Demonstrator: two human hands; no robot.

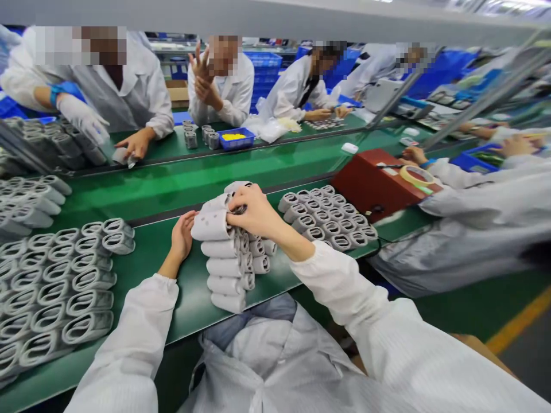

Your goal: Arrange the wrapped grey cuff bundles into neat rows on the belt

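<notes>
A stack of grey oval plastic housings [228, 258] stands on the green bench [155, 258] right in front of me. My right hand [253, 212] is closed over the top of the stack, fingers curled on the uppermost housing [213, 225]. My left hand [183, 235] presses against the stack's left side, its fingers mostly hidden behind the housings.
Rows of the same grey housings lie at my left [55, 292] and right [327, 218]. A red box [370, 183] with a tape roll [416, 175] sits right. A person's sleeve [473, 229] leans in beside it. Other white-coated people work across the conveyor [206, 178].
</notes>
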